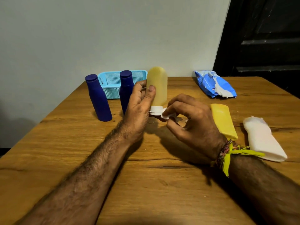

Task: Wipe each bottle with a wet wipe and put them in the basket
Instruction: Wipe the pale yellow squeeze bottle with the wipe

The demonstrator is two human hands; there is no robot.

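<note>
My left hand [139,108] grips a pale yellow bottle [158,85] held upright above the table, its white cap [155,110] pointing down. My right hand [193,120] pinches a white wet wipe [167,115] against that cap. Two dark blue bottles stand on the table: one at the left [99,98], the other [125,88] partly hidden behind my left hand. A light blue perforated basket [110,83] sits behind them by the wall. To the right lie a darker yellow bottle [224,120] and a white bottle [263,139].
A blue wet wipe pack [214,84] lies open at the back right of the wooden table [146,176]. A grey wall runs behind the table, and a dark door [266,38] stands at the far right.
</note>
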